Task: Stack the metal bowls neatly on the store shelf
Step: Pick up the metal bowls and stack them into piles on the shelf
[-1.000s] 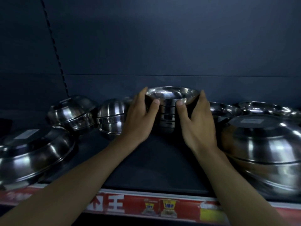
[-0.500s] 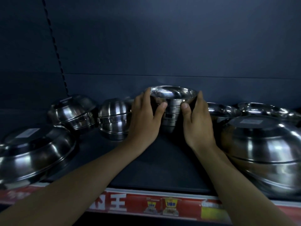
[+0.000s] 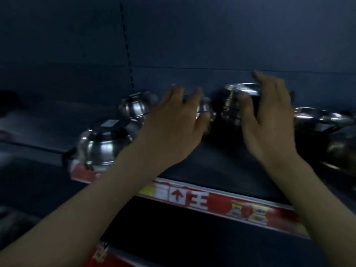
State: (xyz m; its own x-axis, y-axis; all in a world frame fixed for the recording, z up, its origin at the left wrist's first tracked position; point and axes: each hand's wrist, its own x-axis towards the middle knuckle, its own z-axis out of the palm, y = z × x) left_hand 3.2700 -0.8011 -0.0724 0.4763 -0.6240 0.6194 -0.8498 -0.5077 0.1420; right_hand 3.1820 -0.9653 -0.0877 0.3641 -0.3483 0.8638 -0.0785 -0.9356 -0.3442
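On the dark store shelf [image 3: 221, 164] with its red price strip [image 3: 240, 207], big upturned steel bowls [image 3: 102, 149] sit outside the left hand [image 3: 177, 122], and the tall stack of small shiny metal bowls [image 3: 233, 105] stands between the hands, nearer the right. The left hand is spread with straight fingers, holding nothing; the right hand [image 3: 269, 120] is open too, fingers raised beside the stack's rim, thumb across its front, contact lost in blur. Tall and slick, that stack could tip or skew if either open hand brushes it sideways.
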